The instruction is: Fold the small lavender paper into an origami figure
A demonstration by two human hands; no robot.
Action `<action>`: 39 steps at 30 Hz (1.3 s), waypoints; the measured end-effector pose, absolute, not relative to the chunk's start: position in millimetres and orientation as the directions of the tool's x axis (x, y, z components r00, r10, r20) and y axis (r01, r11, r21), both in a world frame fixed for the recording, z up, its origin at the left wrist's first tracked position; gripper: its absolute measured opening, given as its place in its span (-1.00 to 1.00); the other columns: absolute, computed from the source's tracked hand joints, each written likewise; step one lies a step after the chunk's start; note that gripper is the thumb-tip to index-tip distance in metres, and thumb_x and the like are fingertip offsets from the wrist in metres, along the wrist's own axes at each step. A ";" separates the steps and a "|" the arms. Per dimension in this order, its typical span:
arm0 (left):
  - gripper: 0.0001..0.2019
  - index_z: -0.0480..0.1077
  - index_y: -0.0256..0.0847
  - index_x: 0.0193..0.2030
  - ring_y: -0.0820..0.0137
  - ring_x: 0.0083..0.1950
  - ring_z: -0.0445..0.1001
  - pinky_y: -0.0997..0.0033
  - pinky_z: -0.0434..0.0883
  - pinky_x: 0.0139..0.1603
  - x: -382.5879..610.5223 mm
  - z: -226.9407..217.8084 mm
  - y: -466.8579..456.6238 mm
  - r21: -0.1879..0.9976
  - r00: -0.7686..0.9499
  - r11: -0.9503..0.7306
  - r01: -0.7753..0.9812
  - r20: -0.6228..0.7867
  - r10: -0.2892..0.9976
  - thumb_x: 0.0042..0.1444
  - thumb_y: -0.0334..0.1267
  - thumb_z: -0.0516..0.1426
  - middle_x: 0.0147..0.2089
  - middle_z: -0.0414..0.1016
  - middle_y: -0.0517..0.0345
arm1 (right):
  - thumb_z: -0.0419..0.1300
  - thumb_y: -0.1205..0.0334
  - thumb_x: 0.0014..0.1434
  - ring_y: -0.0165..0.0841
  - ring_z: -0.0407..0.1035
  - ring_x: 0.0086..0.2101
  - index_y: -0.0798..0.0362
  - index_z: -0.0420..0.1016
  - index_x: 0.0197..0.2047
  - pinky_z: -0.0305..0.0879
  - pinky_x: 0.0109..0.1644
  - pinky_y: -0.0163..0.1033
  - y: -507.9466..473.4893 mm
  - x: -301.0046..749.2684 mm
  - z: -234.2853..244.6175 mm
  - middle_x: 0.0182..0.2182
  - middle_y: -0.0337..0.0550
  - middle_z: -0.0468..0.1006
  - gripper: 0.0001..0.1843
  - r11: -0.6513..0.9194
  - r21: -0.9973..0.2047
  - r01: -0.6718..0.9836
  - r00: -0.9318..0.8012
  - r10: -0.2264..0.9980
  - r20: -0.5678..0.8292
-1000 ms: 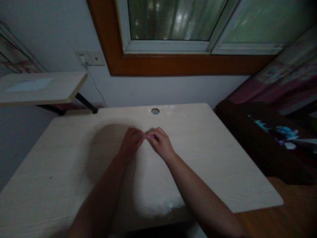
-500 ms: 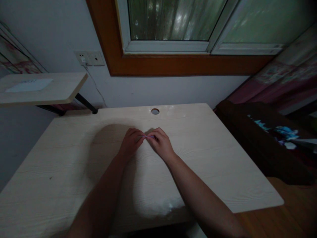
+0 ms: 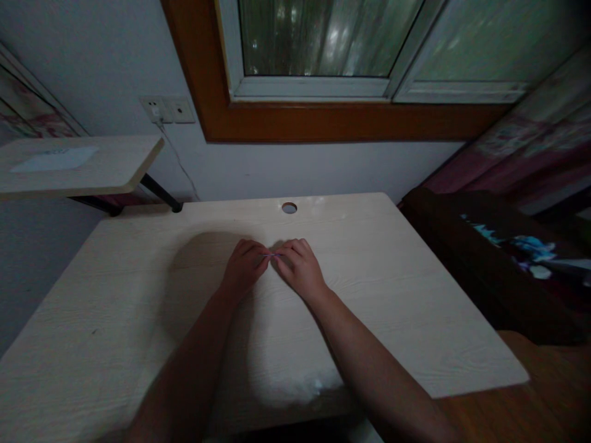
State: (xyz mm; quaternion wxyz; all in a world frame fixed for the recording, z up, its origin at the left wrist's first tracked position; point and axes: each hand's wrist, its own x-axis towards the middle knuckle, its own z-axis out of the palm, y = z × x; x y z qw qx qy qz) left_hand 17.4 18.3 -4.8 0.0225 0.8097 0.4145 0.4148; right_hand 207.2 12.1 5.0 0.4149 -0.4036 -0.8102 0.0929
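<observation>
Both hands meet fingertip to fingertip over the far middle of a pale wooden desk [image 3: 378, 295]. Between them runs a small, thin pinkish-purple strip [image 3: 271, 254], mostly covered by the fingers; its exact kind is too small to make out. My left hand [image 3: 244, 266] pinches the strip's left end between thumb and forefinger. On the other end, my right hand [image 3: 299, 266] is closed in the same way, its remaining fingers curled. Whether the hands rest on the desk or hover just over it, I cannot tell.
A round cable hole [image 3: 289, 208] lies beyond the hands near the desk's back edge. At left, a raised shelf [image 3: 83, 178] on black legs bears a white paper [image 3: 55, 159]. A cord hangs from the wall socket [image 3: 159, 109]. Dark furniture [image 3: 462, 264] stands at right.
The fingers of my right hand have shifted slightly around the strip, less of which shows at its right end. Otherwise both hands stay in the same place.
</observation>
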 end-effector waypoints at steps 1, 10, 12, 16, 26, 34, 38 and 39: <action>-0.92 0.46 -0.14 -0.23 0.29 -0.16 0.45 0.17 0.44 -0.04 17.5 -4.9 18.1 0.373 0.314 -0.655 0.658 0.654 0.688 0.16 -0.40 0.23 -0.25 0.54 0.12 | 0.20 0.27 0.29 -0.20 0.32 -0.17 0.00 0.55 -0.09 0.33 -0.04 -0.05 11.5 207.2 6.2 -0.22 -0.06 0.52 -0.86 0.661 -0.461 0.592 -0.340 0.724 0.600; -0.91 0.43 -0.15 -0.27 0.31 -0.19 0.44 0.18 0.45 -0.07 18.2 -4.4 16.7 0.385 0.289 -0.659 0.646 0.676 0.678 0.14 -0.41 0.23 -0.28 0.52 0.13 | 0.21 0.26 0.29 -0.17 0.27 -0.14 0.00 0.58 -0.11 0.32 -0.03 -0.03 8.8 205.7 8.8 -0.21 -0.06 0.55 -0.86 0.656 -0.390 0.647 -0.360 0.713 0.602; -0.91 0.43 -0.15 -0.29 0.31 -0.20 0.44 0.19 0.46 -0.08 18.5 -3.2 16.5 0.384 0.293 -0.667 0.638 0.680 0.672 0.13 -0.42 0.23 -0.29 0.53 0.13 | 0.21 0.27 0.28 -0.18 0.27 -0.13 0.01 0.58 -0.13 0.32 -0.02 -0.03 8.2 205.4 9.6 -0.22 -0.06 0.55 -0.87 0.657 -0.398 0.640 -0.357 0.713 0.604; -0.92 0.45 -0.15 -0.31 0.32 -0.20 0.44 0.20 0.46 -0.08 18.8 -1.2 16.1 0.381 0.304 -0.684 0.622 0.688 0.659 0.14 -0.41 0.23 -0.28 0.54 0.13 | 0.23 0.28 0.26 -0.18 0.27 -0.13 0.01 0.57 -0.17 0.31 -0.01 -0.03 7.3 205.0 11.5 -0.25 -0.07 0.53 -0.90 0.662 -0.433 0.611 -0.343 0.715 0.609; -0.94 0.48 -0.13 -0.32 0.35 -0.21 0.48 0.21 0.48 -0.08 17.3 1.1 14.8 0.450 0.262 -0.672 0.588 0.681 0.684 0.17 -0.35 0.24 -0.29 0.56 0.16 | 0.23 0.28 0.25 -0.16 0.28 -0.13 -0.03 0.57 -0.16 0.33 -0.02 0.01 10.1 205.7 7.6 -0.26 -0.07 0.53 -0.89 0.659 -0.474 0.584 -0.331 0.727 0.602; -0.95 0.52 -0.13 -0.31 0.32 -0.21 0.49 0.20 0.49 -0.11 14.8 -1.6 15.9 0.443 0.254 -0.648 0.620 0.668 0.700 0.19 -0.31 0.24 -0.30 0.58 0.14 | 0.22 0.28 0.28 -0.17 0.30 -0.15 -0.02 0.57 -0.14 0.33 -0.04 -0.01 12.6 207.7 7.9 -0.24 -0.06 0.54 -0.88 0.679 -0.458 0.574 -0.360 0.711 0.603; -0.95 0.55 -0.11 -0.25 0.33 -0.18 0.48 0.21 0.48 -0.07 13.5 -2.3 15.5 0.422 0.282 -0.644 0.638 0.651 0.705 0.21 -0.30 0.22 -0.27 0.58 0.14 | 0.21 0.28 0.28 -0.18 0.31 -0.15 -0.02 0.56 -0.13 0.32 -0.04 -0.01 12.8 209.1 8.4 -0.24 -0.06 0.53 -0.88 0.674 -0.465 0.574 -0.356 0.717 0.599; -0.94 0.55 -0.11 -0.23 0.32 -0.18 0.48 0.21 0.48 -0.06 13.2 -2.0 15.4 0.415 0.290 -0.641 0.646 0.643 0.709 0.22 -0.30 0.22 -0.27 0.59 0.14 | 0.21 0.28 0.27 -0.17 0.31 -0.16 -0.03 0.56 -0.13 0.32 -0.04 0.00 13.0 209.5 8.4 -0.24 -0.06 0.53 -0.88 0.671 -0.468 0.575 -0.354 0.720 0.597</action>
